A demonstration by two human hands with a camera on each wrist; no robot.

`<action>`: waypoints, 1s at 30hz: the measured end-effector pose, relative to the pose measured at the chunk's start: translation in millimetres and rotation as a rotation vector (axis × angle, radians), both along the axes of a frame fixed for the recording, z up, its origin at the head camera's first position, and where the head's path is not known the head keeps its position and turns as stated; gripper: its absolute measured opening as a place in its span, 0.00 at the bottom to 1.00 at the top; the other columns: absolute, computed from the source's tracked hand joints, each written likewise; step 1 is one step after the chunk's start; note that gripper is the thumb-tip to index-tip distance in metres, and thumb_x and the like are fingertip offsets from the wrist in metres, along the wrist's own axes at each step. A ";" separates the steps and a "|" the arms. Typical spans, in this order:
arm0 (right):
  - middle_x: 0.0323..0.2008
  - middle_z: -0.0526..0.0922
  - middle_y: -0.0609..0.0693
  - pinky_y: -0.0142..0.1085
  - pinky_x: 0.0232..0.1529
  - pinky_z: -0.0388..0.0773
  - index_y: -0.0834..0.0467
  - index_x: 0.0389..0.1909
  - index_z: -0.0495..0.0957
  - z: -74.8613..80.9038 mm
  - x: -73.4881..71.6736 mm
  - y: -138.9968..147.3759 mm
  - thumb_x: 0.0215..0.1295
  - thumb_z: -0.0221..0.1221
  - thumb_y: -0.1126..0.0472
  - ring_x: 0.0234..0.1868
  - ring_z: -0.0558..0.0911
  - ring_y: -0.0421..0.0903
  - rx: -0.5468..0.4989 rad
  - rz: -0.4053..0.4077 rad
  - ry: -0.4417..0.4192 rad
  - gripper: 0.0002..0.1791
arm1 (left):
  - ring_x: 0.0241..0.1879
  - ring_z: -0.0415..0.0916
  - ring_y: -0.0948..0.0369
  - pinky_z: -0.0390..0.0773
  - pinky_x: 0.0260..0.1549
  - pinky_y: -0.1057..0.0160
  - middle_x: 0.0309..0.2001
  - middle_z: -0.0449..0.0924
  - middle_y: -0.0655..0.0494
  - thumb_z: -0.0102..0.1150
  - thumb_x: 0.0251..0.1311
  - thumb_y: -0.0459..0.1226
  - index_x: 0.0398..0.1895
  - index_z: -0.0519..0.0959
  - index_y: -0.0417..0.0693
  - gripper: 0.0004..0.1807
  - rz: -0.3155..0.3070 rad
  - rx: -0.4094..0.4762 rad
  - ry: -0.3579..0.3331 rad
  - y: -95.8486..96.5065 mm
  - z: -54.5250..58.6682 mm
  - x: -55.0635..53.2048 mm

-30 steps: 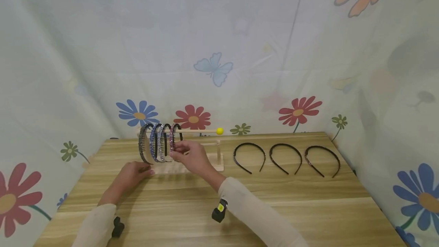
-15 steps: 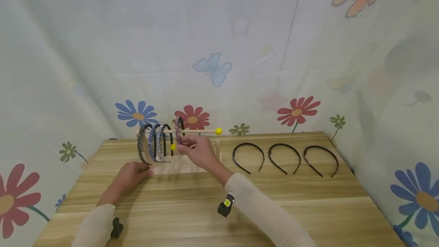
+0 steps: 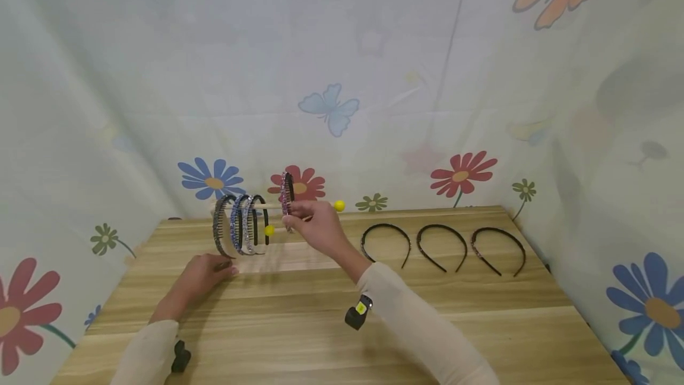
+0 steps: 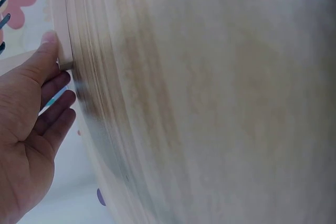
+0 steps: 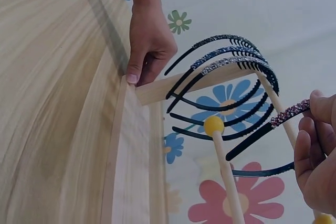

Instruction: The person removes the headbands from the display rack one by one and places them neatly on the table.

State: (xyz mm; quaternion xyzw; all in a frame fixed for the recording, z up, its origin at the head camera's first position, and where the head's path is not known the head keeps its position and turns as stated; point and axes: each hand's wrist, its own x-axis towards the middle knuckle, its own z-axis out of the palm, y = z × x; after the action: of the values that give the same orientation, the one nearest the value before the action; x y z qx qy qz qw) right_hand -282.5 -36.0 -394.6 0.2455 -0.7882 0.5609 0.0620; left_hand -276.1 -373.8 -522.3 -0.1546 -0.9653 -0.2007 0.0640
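Observation:
A wooden headband stand point(image 5: 128, 145) has two rods tipped with yellow balls. On its left side hang a dark grey headband point(image 3: 218, 227), a blue headband point(image 3: 234, 229) and a silver headband point(image 3: 247, 230), all with comb teeth. My left hand point(image 3: 199, 278) holds the left end of the stand's base, thumb on one face in the left wrist view. Between thumb and fingers my right hand point(image 3: 320, 227) pinches a pink glittery headband point(image 3: 285, 192). Its arch rises above the upper rod point(image 3: 271, 206), right of the other bands. The right hand covers part of the stand.
Three dark headbands lie in a row on the right of the wooden table point(image 3: 299, 325): a left one point(image 3: 386, 225), a middle one point(image 3: 439, 226) and a right one point(image 3: 499, 229). A flowered cloth backdrop point(image 3: 374, 135) rises directly behind the table.
My right hand has moved right and upward with the pink headband, away from the silver one. A lower yellow ball has come into view. The left hand stays at the base.

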 end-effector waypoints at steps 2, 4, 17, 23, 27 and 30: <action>0.42 0.90 0.49 0.30 0.33 0.83 0.59 0.51 0.87 2.1 -0.5 2.6 0.67 0.69 0.56 0.37 0.86 0.38 -0.009 0.000 0.004 0.16 | 0.32 0.80 0.62 0.81 0.35 0.52 0.33 0.86 0.58 0.68 0.66 0.43 0.38 0.88 0.48 0.09 -0.001 0.001 0.007 0.4 -0.6 0.1; 0.41 0.90 0.49 0.30 0.33 0.83 0.59 0.51 0.87 3.2 -1.2 5.6 0.67 0.69 0.56 0.37 0.86 0.40 -0.018 0.000 0.005 0.15 | 0.33 0.81 0.61 0.82 0.36 0.51 0.33 0.86 0.58 0.68 0.66 0.43 0.38 0.88 0.47 0.09 -0.006 0.002 0.010 0.8 -0.4 0.6; 0.41 0.90 0.52 0.31 0.36 0.84 0.61 0.50 0.87 12.8 -2.3 28.7 0.68 0.68 0.59 0.37 0.87 0.45 -0.031 0.004 0.101 0.14 | 0.37 0.84 0.56 0.83 0.40 0.47 0.37 0.88 0.54 0.68 0.66 0.44 0.41 0.88 0.45 0.11 0.010 -0.001 -0.020 2.9 2.7 1.4; 0.42 0.90 0.54 0.31 0.36 0.84 0.62 0.51 0.86 20.1 -0.9 41.6 0.67 0.69 0.60 0.36 0.87 0.44 -0.019 -0.016 0.115 0.15 | 0.34 0.81 0.60 0.82 0.37 0.50 0.35 0.87 0.56 0.68 0.66 0.42 0.40 0.88 0.45 0.09 0.010 0.001 -0.014 3.5 3.8 1.8; 0.39 0.90 0.53 0.32 0.38 0.84 0.61 0.52 0.86 21.9 0.2 51.6 0.66 0.69 0.59 0.36 0.87 0.43 -0.020 -0.037 0.105 0.16 | 0.36 0.83 0.57 0.83 0.39 0.48 0.37 0.88 0.53 0.68 0.66 0.42 0.42 0.88 0.43 0.12 0.014 0.008 -0.017 4.4 4.2 2.4; 0.38 0.90 0.53 0.34 0.37 0.84 0.61 0.53 0.86 22.7 1.9 60.1 0.67 0.69 0.59 0.36 0.87 0.45 -0.023 -0.057 0.097 0.17 | 0.37 0.83 0.56 0.83 0.39 0.47 0.37 0.88 0.52 0.68 0.66 0.42 0.42 0.88 0.42 0.12 0.021 0.008 -0.021 4.9 5.0 3.3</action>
State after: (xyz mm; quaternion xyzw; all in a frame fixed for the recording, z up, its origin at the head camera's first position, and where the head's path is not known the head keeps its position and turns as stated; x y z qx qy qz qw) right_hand -280.6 24.0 -371.9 0.2490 -0.7846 0.5552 0.1191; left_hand -272.7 -368.9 -517.3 -0.1422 -0.9666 -0.2055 0.0567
